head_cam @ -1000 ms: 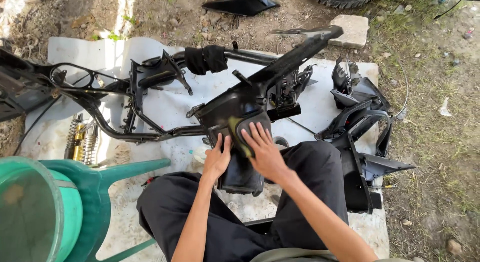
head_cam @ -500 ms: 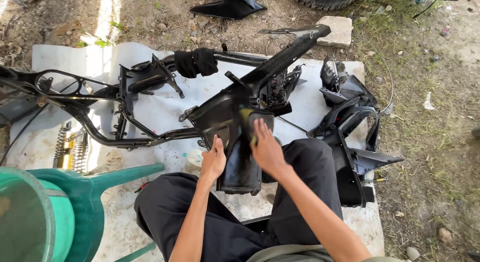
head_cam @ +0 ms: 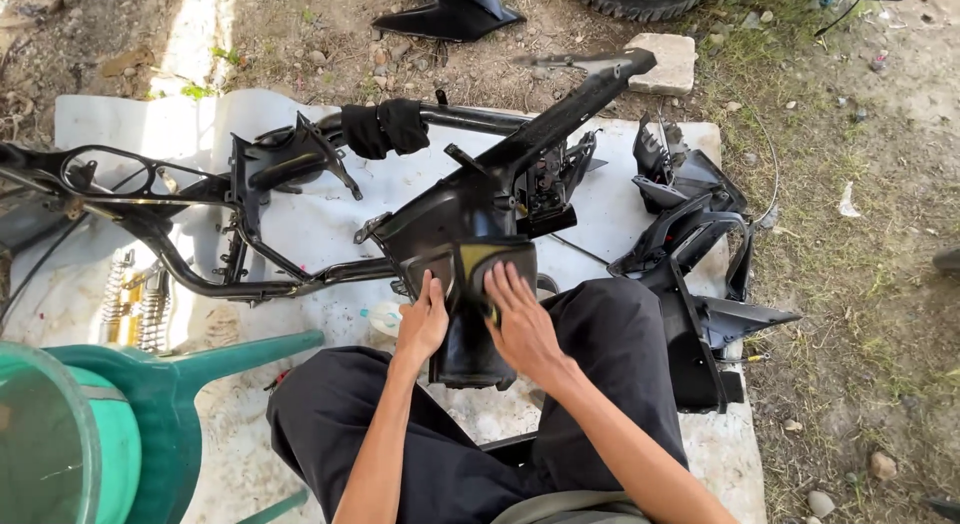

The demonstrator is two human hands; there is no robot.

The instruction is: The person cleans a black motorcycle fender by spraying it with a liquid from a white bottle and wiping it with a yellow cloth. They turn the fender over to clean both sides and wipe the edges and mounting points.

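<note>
We see a black plastic cover [head_cam: 470,284] of a motorcycle resting between the knees of the seated person, at the near end of the bare motorcycle frame [head_cam: 300,184]. Its long axis runs from the person away toward the frame, with the narrow end pointing down to the lap and the wide end pointing to the frame. A yellowish patch shows on its upper face.

The left hand [head_cam: 423,319] lies open on the left side of the cover, with fingers stretched and pressed on the surface. The right hand [head_cam: 520,319] lies open and flat on the right side, its fingers spread over the yellowish patch. Neither hand closes around anything.

The frame lies on its side across a pale sheet [head_cam: 330,224], with its long tubes going to the left of the cover. A black glove [head_cam: 385,127] hangs over one tube behind the cover. To the right of the cover lie more black body panels [head_cam: 690,244]. To the left of the cover are two shock absorbers [head_cam: 135,304] with springs, and nearer, a green plastic chair [head_cam: 150,404]. Far behind the cover is a pale stone block [head_cam: 665,64].
</note>
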